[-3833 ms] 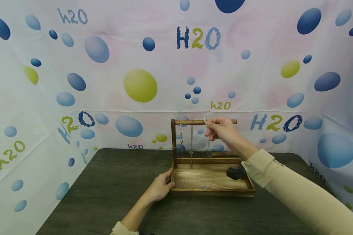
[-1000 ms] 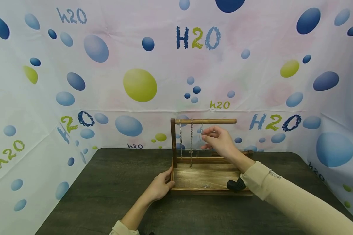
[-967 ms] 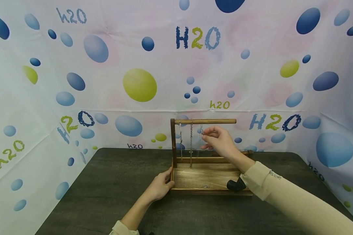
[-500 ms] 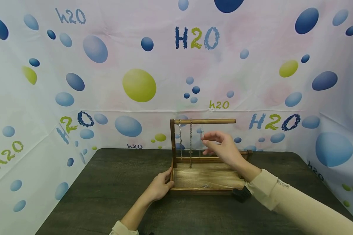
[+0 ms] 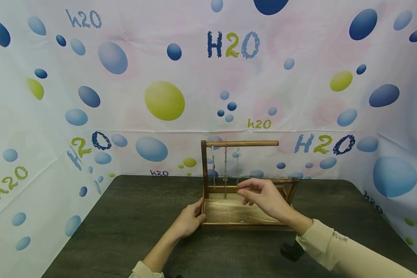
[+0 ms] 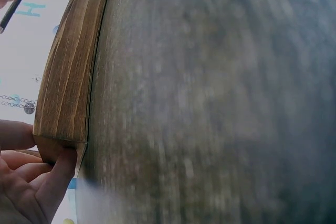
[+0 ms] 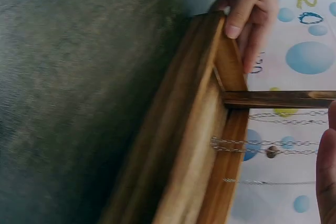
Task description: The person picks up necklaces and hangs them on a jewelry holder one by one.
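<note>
A wooden jewellery stand has a tray base [image 5: 243, 227], a left post and a top bar [image 5: 260, 143]. My left hand [image 5: 187, 222] grips the tray's left end; in the left wrist view its thumb and fingers pinch the wooden corner [image 6: 58, 149]. Three chains hang from the bar: a silvery one [image 5: 213, 159] nearest the post, a longer, thicker one [image 5: 225, 166] and a thin one [image 5: 238, 164]. My right hand [image 5: 264, 199] hovers above the tray, fingers loosely bent and holding nothing, fingertips just below the thin chain. A small silvery item [image 5: 242, 220] lies near the tray's front wall.
A lower wooden bar [image 5: 281, 180] runs along the stand's back right. The stand rests on a dark wood-grain table [image 5: 142, 197]. Behind hangs a white sheet [image 5: 201, 69] with coloured spots and lettering. A black device [image 5: 292, 251] sits below my right wrist.
My right hand was up at the bar with the thin chain, then slid down it, let go and dropped toward the tray. The thin chain now hangs free. My left hand stays put.
</note>
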### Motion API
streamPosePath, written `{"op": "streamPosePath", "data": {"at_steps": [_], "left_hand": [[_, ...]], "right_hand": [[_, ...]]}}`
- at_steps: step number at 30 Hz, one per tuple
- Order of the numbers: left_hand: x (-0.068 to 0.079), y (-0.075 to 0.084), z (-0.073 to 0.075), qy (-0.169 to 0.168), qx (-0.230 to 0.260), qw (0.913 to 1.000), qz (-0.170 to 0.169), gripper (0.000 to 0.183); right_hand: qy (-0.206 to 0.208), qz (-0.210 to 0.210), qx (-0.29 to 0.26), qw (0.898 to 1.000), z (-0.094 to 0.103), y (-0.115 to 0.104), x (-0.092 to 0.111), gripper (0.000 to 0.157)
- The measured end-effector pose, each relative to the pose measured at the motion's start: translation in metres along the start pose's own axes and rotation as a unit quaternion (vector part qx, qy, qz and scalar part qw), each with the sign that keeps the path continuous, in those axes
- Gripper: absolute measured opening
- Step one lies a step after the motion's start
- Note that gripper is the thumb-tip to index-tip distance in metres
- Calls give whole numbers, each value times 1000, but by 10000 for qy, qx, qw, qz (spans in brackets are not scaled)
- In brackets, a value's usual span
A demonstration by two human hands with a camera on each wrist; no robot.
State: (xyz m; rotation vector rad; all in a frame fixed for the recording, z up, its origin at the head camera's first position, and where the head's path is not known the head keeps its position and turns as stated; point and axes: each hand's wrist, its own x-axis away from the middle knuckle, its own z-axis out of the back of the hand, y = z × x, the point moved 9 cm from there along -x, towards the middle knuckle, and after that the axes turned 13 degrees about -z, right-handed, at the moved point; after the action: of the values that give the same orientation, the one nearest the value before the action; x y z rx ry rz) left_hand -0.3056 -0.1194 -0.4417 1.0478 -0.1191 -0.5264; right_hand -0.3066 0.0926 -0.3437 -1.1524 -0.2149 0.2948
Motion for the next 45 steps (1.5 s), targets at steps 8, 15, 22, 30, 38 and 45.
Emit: {"op": "streamPosePath", "data": {"at_steps": [8, 15, 22, 30, 38, 45], "left_hand": [[-1, 1, 0, 13, -29, 10000, -16, 63], [0, 2, 0, 26, -58, 10000, -10, 63], [0, 2, -1, 22, -34, 10000, -51, 63], [0, 2, -2, 15, 5, 10000, -28, 63], [-1, 1, 0, 30, -40, 10000, -22, 63], [-1, 1, -1, 23, -36, 9999, -100, 62]], "right_hand": [[-134, -42, 564, 9983, -9, 25, 5, 21], [-230, -149, 1056, 9940, -9, 53, 1, 18], [-487, -206, 1221, 9911, -16, 72, -2, 14], [-858, -270, 1116, 9897, -26, 79, -4, 12], [-1052, -390, 1089, 9877, -30, 83, -10, 12], [-1189, -533, 1175, 9845, -34, 85, -16, 12]]}}
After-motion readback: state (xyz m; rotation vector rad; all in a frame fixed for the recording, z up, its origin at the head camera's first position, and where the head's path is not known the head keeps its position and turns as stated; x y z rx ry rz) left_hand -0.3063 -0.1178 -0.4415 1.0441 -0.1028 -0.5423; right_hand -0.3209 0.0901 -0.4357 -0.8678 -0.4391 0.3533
